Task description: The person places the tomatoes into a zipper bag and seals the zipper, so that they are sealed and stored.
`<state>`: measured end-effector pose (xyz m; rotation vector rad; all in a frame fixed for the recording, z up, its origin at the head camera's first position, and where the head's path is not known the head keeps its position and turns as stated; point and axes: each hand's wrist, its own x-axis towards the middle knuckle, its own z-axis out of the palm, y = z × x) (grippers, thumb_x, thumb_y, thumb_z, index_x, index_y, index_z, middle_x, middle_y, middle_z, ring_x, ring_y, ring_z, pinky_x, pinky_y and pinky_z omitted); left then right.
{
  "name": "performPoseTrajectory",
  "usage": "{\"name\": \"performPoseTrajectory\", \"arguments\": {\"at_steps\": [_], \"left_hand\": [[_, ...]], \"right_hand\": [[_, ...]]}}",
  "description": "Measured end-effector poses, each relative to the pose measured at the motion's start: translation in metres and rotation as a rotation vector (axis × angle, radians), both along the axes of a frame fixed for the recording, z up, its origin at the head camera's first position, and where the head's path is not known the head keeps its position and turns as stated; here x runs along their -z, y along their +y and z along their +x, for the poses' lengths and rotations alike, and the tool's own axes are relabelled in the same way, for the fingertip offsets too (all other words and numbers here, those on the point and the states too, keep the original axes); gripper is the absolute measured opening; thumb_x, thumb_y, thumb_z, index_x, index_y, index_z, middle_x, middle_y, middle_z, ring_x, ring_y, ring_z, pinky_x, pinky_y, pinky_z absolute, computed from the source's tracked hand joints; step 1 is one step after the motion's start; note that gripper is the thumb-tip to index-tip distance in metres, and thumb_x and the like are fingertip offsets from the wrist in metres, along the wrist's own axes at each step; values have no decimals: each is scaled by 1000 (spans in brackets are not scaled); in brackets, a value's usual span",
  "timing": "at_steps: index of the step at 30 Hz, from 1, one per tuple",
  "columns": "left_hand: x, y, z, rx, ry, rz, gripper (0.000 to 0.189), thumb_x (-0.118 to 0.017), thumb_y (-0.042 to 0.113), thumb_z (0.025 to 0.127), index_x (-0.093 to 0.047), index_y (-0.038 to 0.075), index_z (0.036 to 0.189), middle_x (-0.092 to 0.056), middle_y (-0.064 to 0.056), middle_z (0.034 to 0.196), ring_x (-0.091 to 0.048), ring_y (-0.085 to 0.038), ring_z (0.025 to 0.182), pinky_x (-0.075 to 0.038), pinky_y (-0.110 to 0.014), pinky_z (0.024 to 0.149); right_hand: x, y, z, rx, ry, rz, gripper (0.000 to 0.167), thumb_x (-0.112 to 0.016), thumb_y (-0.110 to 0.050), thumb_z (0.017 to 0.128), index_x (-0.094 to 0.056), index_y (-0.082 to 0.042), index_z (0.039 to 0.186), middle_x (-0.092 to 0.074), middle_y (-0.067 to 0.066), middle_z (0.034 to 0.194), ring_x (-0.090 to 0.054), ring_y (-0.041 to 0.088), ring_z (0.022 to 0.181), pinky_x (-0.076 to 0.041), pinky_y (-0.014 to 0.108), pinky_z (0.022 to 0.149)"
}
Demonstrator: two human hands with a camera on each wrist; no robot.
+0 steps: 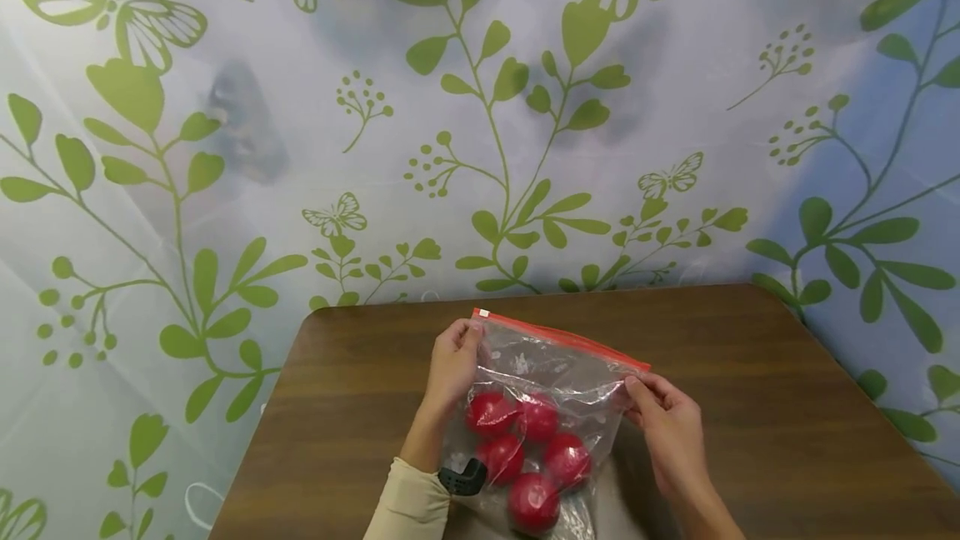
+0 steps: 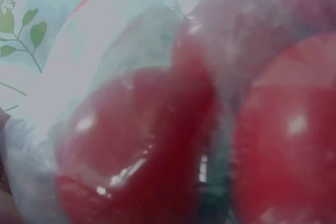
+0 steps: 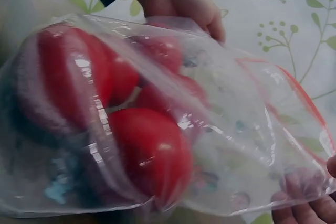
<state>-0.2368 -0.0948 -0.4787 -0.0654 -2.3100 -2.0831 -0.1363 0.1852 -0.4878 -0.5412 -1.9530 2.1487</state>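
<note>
A clear zip bag (image 1: 540, 373) with a red slider strip along its top hangs between both hands, with several round red balls or fruits (image 1: 534, 502) in its lower part. My left hand (image 1: 453, 362) pinches the bag's upper left edge, just under the white slider (image 1: 483, 313). On the other side, my right hand (image 1: 666, 422) pinches the upper right edge below the strip. The right wrist view shows the red round things (image 3: 152, 153) through the wrinkled plastic. Close up in the left wrist view, shiny red surfaces (image 2: 131, 145) fill most of the picture.
Beneath the bag lies a brown wooden table (image 1: 360, 390) with rounded far corners. Behind it hangs a pale curtain (image 1: 300, 107) printed with green leaves and butterflies. A dark band (image 1: 462, 477) sits at the left wrist, by a cream sleeve (image 1: 411, 502).
</note>
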Motion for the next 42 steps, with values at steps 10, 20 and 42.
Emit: {"name": "performPoseTrajectory", "arguments": {"at_steps": [10,20,42], "left_hand": [[7,3,5,-68,67,4,22,-54,17,115,-68,-1,112,-67,-8,71,-64,-13,51,-51,-25,52],[6,4,8,-149,128,-89,20,-58,22,114,-70,8,106,-65,-5,62,-61,-13,46,-46,-24,46],[-8,2,17,-76,323,-234,11,-58,14,111,-68,10,110,-64,2,59,-58,-7,44,-38,-21,42]], "right_hand": [[-16,-8,-15,209,152,584,25,-75,-30,104,-81,-19,126,-84,0,114,-65,-16,91,-50,10,78],[-44,-37,-39,35,402,805,25,-82,-18,99,-82,-13,124,-85,3,116,-81,22,106,-62,29,89],[-74,-117,-82,-418,470,915,17,-85,-14,97,-84,-10,113,-85,2,107,-81,20,91,-67,40,80]]}}
